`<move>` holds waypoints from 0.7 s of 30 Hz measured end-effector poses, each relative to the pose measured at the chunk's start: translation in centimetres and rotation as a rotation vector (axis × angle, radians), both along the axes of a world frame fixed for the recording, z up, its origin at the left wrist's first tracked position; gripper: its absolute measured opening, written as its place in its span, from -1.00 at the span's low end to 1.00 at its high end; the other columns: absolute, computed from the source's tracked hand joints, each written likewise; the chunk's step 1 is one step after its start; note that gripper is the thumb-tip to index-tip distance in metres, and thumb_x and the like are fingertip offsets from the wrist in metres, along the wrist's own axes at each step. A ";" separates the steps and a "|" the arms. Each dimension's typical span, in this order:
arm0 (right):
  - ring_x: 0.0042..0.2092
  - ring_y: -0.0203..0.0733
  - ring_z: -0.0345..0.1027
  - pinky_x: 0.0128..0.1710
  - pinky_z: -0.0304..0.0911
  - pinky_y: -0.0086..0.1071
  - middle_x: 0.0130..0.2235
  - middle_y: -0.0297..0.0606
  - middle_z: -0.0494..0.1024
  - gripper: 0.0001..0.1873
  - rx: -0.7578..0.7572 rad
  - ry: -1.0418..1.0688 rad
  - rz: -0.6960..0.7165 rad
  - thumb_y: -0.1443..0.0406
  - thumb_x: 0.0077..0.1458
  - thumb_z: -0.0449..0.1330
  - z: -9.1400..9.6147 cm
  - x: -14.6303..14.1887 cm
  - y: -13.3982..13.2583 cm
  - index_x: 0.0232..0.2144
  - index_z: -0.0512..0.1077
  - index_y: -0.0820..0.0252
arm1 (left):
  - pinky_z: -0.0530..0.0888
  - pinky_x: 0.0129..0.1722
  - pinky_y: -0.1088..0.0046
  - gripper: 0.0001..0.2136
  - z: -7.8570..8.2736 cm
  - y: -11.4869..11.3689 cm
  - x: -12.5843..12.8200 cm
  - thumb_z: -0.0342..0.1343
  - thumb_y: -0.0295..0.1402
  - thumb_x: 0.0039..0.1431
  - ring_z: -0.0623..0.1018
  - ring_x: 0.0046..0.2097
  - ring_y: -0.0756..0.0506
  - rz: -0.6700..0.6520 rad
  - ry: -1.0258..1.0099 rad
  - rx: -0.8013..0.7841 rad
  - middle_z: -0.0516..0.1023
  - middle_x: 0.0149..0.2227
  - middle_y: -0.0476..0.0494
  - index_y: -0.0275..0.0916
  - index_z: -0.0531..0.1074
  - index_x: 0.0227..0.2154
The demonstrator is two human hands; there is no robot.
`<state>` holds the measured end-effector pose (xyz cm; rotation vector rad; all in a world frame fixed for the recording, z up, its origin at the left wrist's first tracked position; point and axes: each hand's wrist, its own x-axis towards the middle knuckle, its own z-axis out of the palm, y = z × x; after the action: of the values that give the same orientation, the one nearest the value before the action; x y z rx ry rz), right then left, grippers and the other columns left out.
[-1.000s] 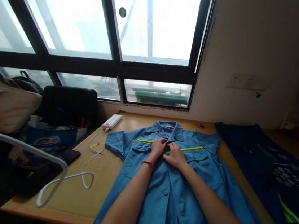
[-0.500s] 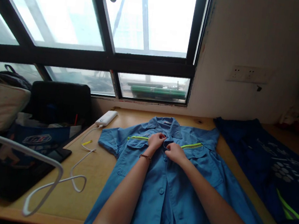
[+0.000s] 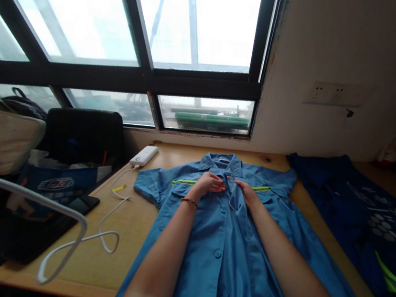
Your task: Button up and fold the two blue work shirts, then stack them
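Our right hand (image 3: 245,191) pinches placket (image 3: 237,203) of blue short-sleeved cloth shirt (image 3: 201,255); left hand (image 3: 208,183) half-curled, hold unclear. We judge shirt light, limp: best held by placket.

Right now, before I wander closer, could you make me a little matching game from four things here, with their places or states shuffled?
1. light-blue short-sleeved cloth shirt
2. white box-shaped power bank
3. dark-blue cloth garment
4. thin brown bracelet

A. around the left wrist
B. at the far right, bearing white print
C. held at its front edge by the right hand
D. joined to a white cable

Pairs: 1-C, 2-D, 3-B, 4-A
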<state>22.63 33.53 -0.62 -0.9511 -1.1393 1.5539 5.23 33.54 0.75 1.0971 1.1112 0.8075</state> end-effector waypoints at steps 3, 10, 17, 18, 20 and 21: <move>-0.33 -0.13 0.43 -0.30 0.33 -0.27 -0.45 -0.24 0.54 -0.76 -0.124 0.151 0.139 0.32 -0.10 0.07 -0.9 -0.5 -0.4 -0.35 0.46 0.28 | 0.46 -0.18 0.35 -0.88 -1.2 0.1 -0.1 0.12 -0.54 -0.04 0.55 -0.34 -0.09 0.014 -0.190 -0.002 0.52 -0.41 -0.25 -0.43 0.33 -0.39; -0.34 -0.16 0.41 -0.31 0.32 -0.33 -0.48 -0.26 0.53 -0.83 -0.163 0.273 0.177 0.34 -0.08 0.07 -1.1 -0.6 0.2 -0.43 0.44 0.26 | 0.47 -0.17 0.37 -0.85 -3.0 0.4 0.1 0.20 -0.52 -0.11 0.55 -0.31 -0.10 0.089 -0.410 0.103 0.53 -0.36 -0.28 -0.42 0.36 -0.43; -0.34 -0.16 0.38 -0.28 0.28 -0.30 -0.44 -0.26 0.52 -0.77 0.096 0.072 0.086 0.27 -0.09 0.09 -1.5 -1.0 -0.4 -0.37 0.47 0.22 | 0.49 -0.27 0.39 -0.78 -3.4 0.0 0.7 0.26 -0.40 -0.19 0.55 -0.40 -0.06 0.125 -0.340 0.219 0.53 -0.46 -0.18 -0.40 0.40 -0.46; -0.31 -0.17 0.37 -0.24 0.26 -0.30 -0.42 -0.27 0.52 -0.77 0.147 0.034 0.056 0.26 -0.09 0.09 -1.5 -1.0 -0.4 -0.37 0.48 0.21 | 0.49 -0.29 0.39 -0.78 -3.4 -0.1 0.8 0.27 -0.39 -0.21 0.54 -0.42 -0.05 0.136 -0.317 0.228 0.53 -0.48 -0.17 -0.40 0.41 -0.47; -0.25 -0.18 0.34 -0.17 0.21 -0.31 -0.37 -0.27 0.51 -0.79 0.278 -0.075 -0.008 0.27 -0.10 0.11 -1.5 -1.1 -0.5 -0.40 0.49 0.20 | 0.48 -0.31 0.41 -0.76 -3.4 -0.1 1.0 0.28 -0.37 -0.23 0.53 -0.44 -0.04 0.149 -0.285 0.234 0.52 -0.50 -0.15 -0.40 0.41 -0.48; -0.24 -0.18 0.33 -0.15 0.19 -0.31 -0.35 -0.27 0.49 -0.80 0.362 -0.155 -0.044 0.28 -0.10 0.10 -1.5 -1.1 -0.5 -0.41 0.50 0.20 | 0.48 -0.32 0.41 -0.75 -3.3 -0.2 1.0 0.29 -0.36 -0.25 0.53 -0.44 -0.03 0.154 -0.277 0.233 0.52 -0.50 -0.15 -0.40 0.42 -0.48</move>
<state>21.55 33.01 -2.10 -0.8528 -1.4408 1.1992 6.27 33.36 -2.52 1.0604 0.8893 1.1967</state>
